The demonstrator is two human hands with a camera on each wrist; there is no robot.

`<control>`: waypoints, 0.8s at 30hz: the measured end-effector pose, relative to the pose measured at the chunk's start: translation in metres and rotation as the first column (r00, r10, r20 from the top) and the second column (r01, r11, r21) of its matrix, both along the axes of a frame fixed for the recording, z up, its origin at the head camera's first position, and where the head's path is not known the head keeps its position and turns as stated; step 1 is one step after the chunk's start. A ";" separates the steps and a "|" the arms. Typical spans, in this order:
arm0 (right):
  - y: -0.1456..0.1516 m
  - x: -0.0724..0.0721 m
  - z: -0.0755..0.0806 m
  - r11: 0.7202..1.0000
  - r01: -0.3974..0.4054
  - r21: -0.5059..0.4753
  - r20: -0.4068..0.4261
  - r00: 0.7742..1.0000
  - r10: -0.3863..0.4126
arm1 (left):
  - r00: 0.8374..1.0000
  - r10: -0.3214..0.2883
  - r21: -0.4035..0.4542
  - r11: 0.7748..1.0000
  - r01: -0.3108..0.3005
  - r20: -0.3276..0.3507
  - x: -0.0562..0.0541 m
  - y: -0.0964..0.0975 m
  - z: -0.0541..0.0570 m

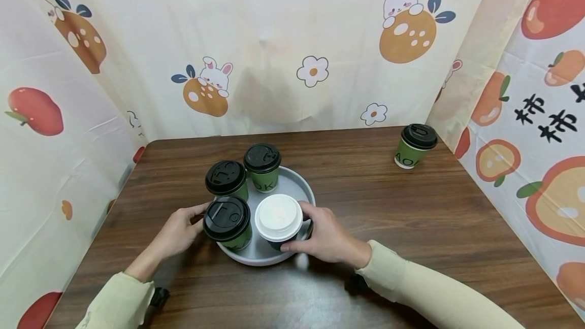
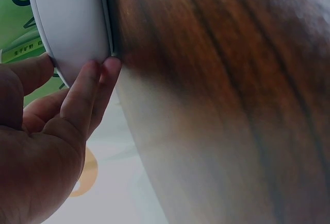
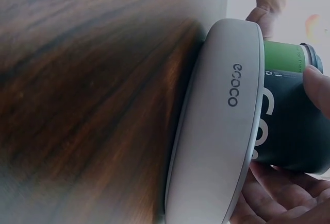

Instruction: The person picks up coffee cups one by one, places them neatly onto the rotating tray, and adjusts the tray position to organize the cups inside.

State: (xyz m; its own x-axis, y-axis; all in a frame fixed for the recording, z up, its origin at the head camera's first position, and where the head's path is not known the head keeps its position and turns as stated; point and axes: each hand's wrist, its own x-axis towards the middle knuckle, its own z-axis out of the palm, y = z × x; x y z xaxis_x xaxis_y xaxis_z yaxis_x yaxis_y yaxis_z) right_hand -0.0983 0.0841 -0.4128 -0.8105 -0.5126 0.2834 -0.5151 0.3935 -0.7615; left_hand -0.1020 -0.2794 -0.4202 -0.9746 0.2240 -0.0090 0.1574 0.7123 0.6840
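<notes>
Sleeves: pale yellow-green, cuffed at both wrists.
Right hand: grips the white-lidded cup, thumb on one side, fingers round the other.
White-lidded cup: upright on the tray's front right; dark body, large white letters partly visible in the right wrist view, smooth white lid.
Left hand: pinches the tray's left edge, thumb at the rim, fingertips by the base.
Tray: round, pale grey, "ecoco" printed on its wall; sits on a brown wood-grain table.
Front green cup: black lid, just left of the white-lidded cup.
Middle green cup: black lid, body partly hidden.
Rear green cup: black lid, dark lettering.
Lone green cup: black-lidded, off the tray, near the table's far right corner.
Cloth: cream, printed with rabbits, fruit and flowers.
</notes>
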 end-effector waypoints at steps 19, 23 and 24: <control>0.000 0.002 -0.005 0.999 -0.018 0.038 -0.009 1.000 0.018 | 1.000 0.007 0.000 1.000 -0.007 0.007 0.001 0.000 0.001; 0.001 0.001 -0.005 0.999 -0.022 0.042 -0.029 0.999 0.023 | 1.000 0.008 -0.002 1.000 -0.008 0.005 0.001 0.000 0.001; 0.001 0.001 -0.005 0.999 -0.023 0.044 -0.032 0.999 0.024 | 1.000 0.008 -0.003 1.000 -0.008 0.005 0.001 0.000 0.002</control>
